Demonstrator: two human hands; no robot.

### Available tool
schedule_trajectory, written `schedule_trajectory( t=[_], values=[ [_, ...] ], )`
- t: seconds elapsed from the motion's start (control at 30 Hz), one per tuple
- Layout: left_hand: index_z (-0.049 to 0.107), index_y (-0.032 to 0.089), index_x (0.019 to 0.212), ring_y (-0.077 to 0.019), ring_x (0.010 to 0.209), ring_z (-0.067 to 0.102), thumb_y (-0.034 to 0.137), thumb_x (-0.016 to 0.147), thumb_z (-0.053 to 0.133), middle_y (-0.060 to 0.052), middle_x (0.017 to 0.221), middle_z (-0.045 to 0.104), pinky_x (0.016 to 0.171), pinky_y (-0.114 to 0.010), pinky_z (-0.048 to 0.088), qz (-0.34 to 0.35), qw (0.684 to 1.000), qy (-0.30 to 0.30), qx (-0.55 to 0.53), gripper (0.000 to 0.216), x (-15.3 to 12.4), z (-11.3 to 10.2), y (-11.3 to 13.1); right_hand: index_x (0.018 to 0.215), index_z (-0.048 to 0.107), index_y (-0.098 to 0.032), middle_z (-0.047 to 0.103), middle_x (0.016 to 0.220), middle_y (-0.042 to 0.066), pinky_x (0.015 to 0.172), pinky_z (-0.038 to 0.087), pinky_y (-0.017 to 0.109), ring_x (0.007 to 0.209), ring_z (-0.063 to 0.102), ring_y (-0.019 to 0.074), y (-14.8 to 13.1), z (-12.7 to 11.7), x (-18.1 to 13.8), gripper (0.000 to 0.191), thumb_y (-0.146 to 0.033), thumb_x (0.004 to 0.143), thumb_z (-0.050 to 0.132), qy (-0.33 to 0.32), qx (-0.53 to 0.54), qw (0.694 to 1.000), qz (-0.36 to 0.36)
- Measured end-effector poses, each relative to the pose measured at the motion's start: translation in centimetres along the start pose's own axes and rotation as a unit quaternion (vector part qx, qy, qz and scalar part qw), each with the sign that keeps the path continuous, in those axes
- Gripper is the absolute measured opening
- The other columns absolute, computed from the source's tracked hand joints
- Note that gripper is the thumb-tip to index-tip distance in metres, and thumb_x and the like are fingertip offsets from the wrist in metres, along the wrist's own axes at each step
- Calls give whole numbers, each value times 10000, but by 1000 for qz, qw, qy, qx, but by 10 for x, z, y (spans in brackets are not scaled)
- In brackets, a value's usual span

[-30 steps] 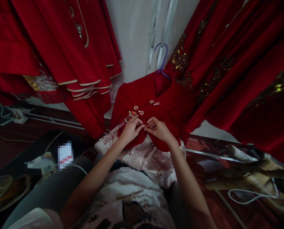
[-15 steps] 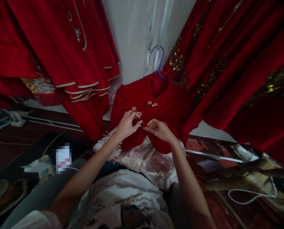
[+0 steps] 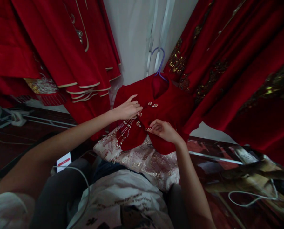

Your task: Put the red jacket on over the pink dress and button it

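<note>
A red jacket hangs on a purple hanger in front of me. My left hand lies over its front, thumb raised apart and fingers bent by a beaded flower fastener; whether they touch it I cannot tell. Below that hand, strings of beads dangle. Another flower fastener sits lower along the opening. My right hand is closed, thumb and fingertips pinching a small beaded fastener near the hem. Higher up, a fastener pair lies across the front.
Red garments with pale piping hang at left, and sequined red garments at right. Shiny pale brocade fabric spreads beneath the jacket over my lap. A white card and a cable are beside my leg.
My left hand has moved up and left from the lower opening, its thumb now lifted, and the dangling bead strings show below it. My right hand keeps its pinch in nearly the same place.
</note>
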State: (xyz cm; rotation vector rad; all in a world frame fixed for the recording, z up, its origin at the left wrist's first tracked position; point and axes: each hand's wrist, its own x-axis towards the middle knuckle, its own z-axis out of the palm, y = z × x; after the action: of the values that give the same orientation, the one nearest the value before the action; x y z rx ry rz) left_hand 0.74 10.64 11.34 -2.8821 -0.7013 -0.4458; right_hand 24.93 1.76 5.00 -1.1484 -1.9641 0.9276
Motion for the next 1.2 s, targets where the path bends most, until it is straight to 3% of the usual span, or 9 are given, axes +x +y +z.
schedule_trajectory(
  t=[0.13,0.37,0.7,0.93,1.2],
  values=[
    [658,248,890,-196,925,562,179,849,549,-16,806,616,1148,-492,223,11,1000,21,3,135,10,4,-6,903,599,-180,646,770,13,653,508,255,692,616,121,-3,1,-1,170,-296,792,656,-1,-1,1000,10],
    [623,193,1165,-271,1107,493,279,906,545,-117,1127,564,1032,-492,303,-1,995,88,56,284,43,12,5,900,601,-184,641,764,6,685,522,260,721,622,122,-4,-11,-9,177,-297,783,671,-67,46,997,17],
    [685,123,907,-306,1098,473,262,864,614,-149,1065,562,989,-549,290,-11,992,114,43,162,77,24,13,893,657,-194,710,853,23,790,551,305,796,672,139,-17,-37,-26,196,-314,751,718,-147,93,984,47],
    [671,140,940,-298,1115,484,202,837,576,-137,1076,598,1063,-543,265,51,993,77,70,153,78,18,3,1032,689,-202,734,946,48,880,542,343,904,689,156,-15,-46,-30,253,-331,818,653,-108,61,991,53],
    [638,177,947,-221,951,549,205,841,527,-48,852,623,1171,-501,215,56,995,86,10,156,78,18,6,1042,672,-192,732,916,63,842,552,353,854,689,159,-9,-51,-31,258,-315,820,626,-52,59,995,55]
  ],
)
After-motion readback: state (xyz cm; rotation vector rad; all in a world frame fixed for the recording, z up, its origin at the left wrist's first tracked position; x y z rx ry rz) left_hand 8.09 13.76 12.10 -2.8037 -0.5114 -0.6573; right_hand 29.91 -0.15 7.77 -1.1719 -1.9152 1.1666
